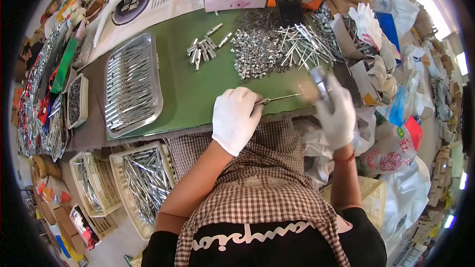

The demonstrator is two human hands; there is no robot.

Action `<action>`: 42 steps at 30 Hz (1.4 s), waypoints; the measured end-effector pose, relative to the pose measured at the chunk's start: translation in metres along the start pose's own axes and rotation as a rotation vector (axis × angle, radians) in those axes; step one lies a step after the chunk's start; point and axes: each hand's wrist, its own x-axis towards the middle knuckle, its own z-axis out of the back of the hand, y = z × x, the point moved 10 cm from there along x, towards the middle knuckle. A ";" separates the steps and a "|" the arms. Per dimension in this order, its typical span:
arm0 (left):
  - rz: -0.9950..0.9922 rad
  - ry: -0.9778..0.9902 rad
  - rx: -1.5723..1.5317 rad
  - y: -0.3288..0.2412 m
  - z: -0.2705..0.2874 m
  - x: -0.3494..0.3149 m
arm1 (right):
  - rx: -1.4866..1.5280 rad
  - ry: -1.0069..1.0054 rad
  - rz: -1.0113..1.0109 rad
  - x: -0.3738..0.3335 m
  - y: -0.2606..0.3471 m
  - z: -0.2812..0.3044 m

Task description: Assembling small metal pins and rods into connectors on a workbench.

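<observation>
My left hand (236,117), in a white glove, is closed around one end of a thin metal rod (284,97) over the near edge of the green mat. The rod points right, and a small metal fitting shows by the fingertips. My right hand (339,113), also gloved and smeared by motion, grips a silvery metal tool (320,80) just past the rod's free end; its exact kind is too blurred to make out. Beyond the hands lie a heap of small metal fittings (255,52), a pile of loose thin rods (307,44) and several short metal cylinders (202,52).
A metal tray (159,89) of rod assemblies in rows sits at the left. A pink box (237,3) of small parts and a black container (288,2) stand at the back. Cartons and bags crowd the right. A cream basket (118,168) with metal rods is below the table.
</observation>
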 end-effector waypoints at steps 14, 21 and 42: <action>0.055 0.054 -0.007 0.000 -0.004 -0.003 | 0.131 0.327 -0.115 -0.039 0.036 -0.043; 0.011 0.045 -0.028 -0.009 -0.003 0.003 | -0.401 0.122 -0.469 -0.026 -0.099 0.009; 0.331 -0.030 0.493 0.173 0.239 -0.018 | -0.294 0.155 0.470 0.079 -0.025 -0.069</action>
